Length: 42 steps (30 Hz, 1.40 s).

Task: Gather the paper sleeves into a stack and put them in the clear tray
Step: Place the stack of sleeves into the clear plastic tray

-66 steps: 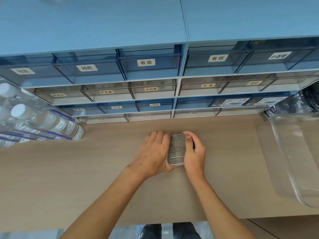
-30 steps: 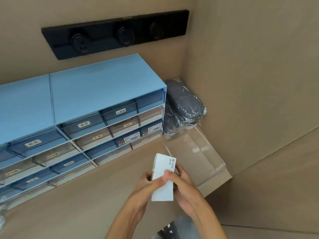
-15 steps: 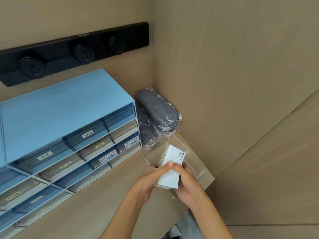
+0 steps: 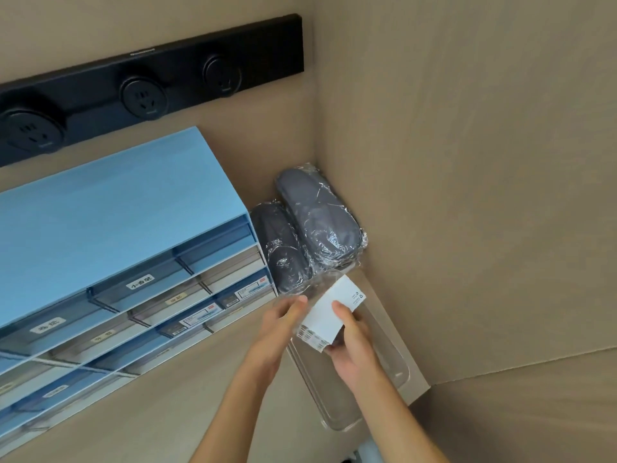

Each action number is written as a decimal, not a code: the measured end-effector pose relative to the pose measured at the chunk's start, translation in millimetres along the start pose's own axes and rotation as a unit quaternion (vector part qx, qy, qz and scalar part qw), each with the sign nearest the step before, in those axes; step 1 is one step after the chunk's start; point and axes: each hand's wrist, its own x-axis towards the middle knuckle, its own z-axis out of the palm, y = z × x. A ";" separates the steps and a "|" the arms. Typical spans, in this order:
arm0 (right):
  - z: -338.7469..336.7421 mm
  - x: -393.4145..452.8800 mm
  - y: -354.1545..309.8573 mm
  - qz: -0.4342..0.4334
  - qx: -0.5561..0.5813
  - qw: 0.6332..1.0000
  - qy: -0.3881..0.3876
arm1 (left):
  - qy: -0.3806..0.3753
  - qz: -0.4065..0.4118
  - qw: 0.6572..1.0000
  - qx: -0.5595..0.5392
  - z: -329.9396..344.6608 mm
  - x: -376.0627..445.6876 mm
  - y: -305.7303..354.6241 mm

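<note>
A stack of white paper sleeves (image 4: pixel 329 310), with striped edges showing at its near end, is held tilted over the clear tray (image 4: pixel 397 369) at the counter's right end. My right hand (image 4: pixel 352 342) grips the stack from below and the right, thumb on its white top face. My left hand (image 4: pixel 282 320) rests against the stack's left side with its fingers curled. The stack hangs above the tray's far half; whether it touches the tray floor I cannot tell.
A blue drawer cabinet (image 4: pixel 117 248) with labelled clear drawers fills the left. Two plastic-wrapped dark grey slippers (image 4: pixel 317 225) lean in the corner just behind the tray. A black socket strip (image 4: pixel 143 91) runs along the back wall. A side wall (image 4: pixel 484 195) closes off the right.
The stack was lifted from the counter, where both hands squared it, and carried right over the clear tray. Since half a second ago it has tilted flatter and lower into the tray.
</note>
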 end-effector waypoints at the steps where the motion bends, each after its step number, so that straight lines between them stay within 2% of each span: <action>1: 1.9 3.4 2.5 0.002 0.010 1.000 0.012 | 0.007 -0.001 1.000 -0.004 -1.9 2.5 -0.6; 4: 8.9 12.1 10.0 0.010 0.042 0.998 0.040 | 0.033 0.017 0.999 0.004 -2.3 4.0 -0.4; 6: 15.3 15.6 14.8 0.010 0.052 0.997 0.052 | 0.067 0.050 0.995 0.049 -0.9 5.9 -3.2; 12: 29.3 25.8 27.3 0.009 0.069 0.993 0.094 | 0.164 0.144 0.961 0.170 -7.5 24.0 -15.8; 14: 34.1 28.4 29.7 0.001 0.076 0.992 0.097 | 0.151 0.143 0.961 0.181 -10.1 28.2 -18.6; 17: 42.2 33.2 32.2 -0.006 0.090 0.991 0.100 | 0.112 0.103 0.980 0.125 -11.5 31.0 -21.0; 20: 49.8 38.2 37.9 -0.006 0.087 0.989 0.120 | 0.080 0.089 0.986 0.118 -12.4 31.3 -23.2; 29: 50.8 43.0 35.3 0.014 0.070 0.988 0.139 | 0.069 0.102 0.985 0.118 -16.4 37.6 -24.8; 42: 48.9 44.8 38.5 0.017 0.041 0.983 0.176 | 0.062 0.151 0.968 0.191 -15.3 37.0 -40.9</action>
